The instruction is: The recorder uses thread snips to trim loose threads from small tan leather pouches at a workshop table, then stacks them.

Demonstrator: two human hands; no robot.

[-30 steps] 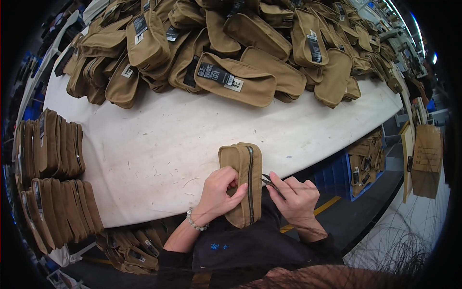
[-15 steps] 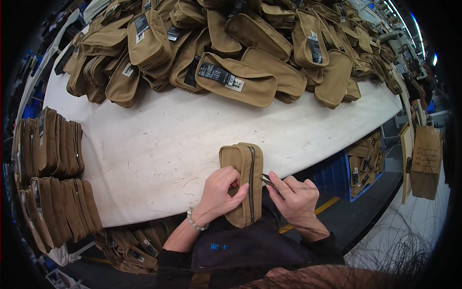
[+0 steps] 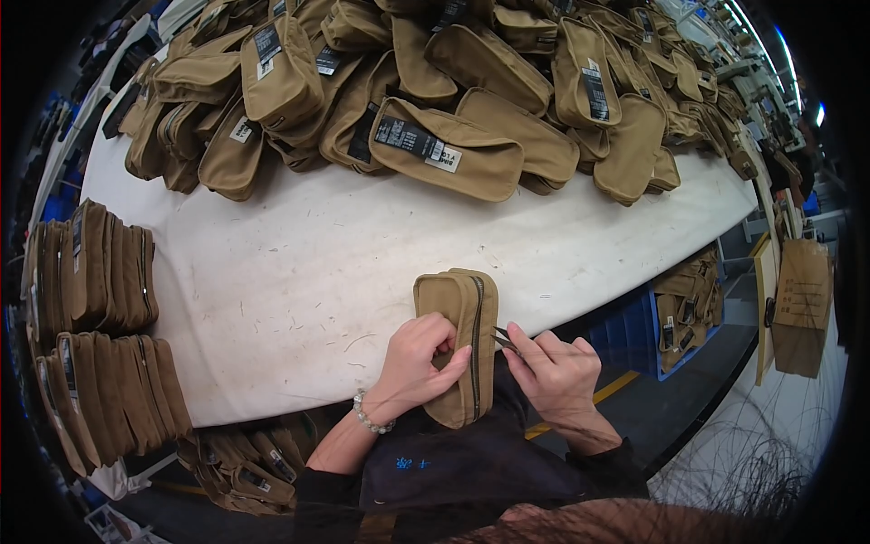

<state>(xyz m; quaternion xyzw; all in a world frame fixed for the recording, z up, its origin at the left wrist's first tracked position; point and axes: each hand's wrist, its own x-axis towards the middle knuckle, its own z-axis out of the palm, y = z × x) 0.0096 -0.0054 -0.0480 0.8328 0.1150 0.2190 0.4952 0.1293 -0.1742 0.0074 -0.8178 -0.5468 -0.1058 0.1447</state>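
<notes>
A tan fabric zipper pouch (image 3: 482, 358) with a dark zipper stands on end at the table's near edge, zipper side toward the right. My left hand (image 3: 424, 363), a beaded bracelet on its wrist, is closed on the pouch's left face, thumb reaching toward the zipper. In my right hand (image 3: 553, 376) is a small pair of dark thread snips (image 3: 506, 341), pinched between thumb and fingers. Their points lie close to the pouch's right edge; whether they touch it I cannot tell.
A big heap of similar pouches (image 3: 444, 150) covers the far side of the white table (image 3: 272, 272), where thread scraps lie about. Upright rows of pouches (image 3: 113, 390) line the left edge. Below the right edge is a blue crate (image 3: 634, 331) of pouches; a cardboard box (image 3: 802, 308) stands further right.
Hardly anything differs. The pouch's top has shifted very slightly to the right, and both hands keep their places.
</notes>
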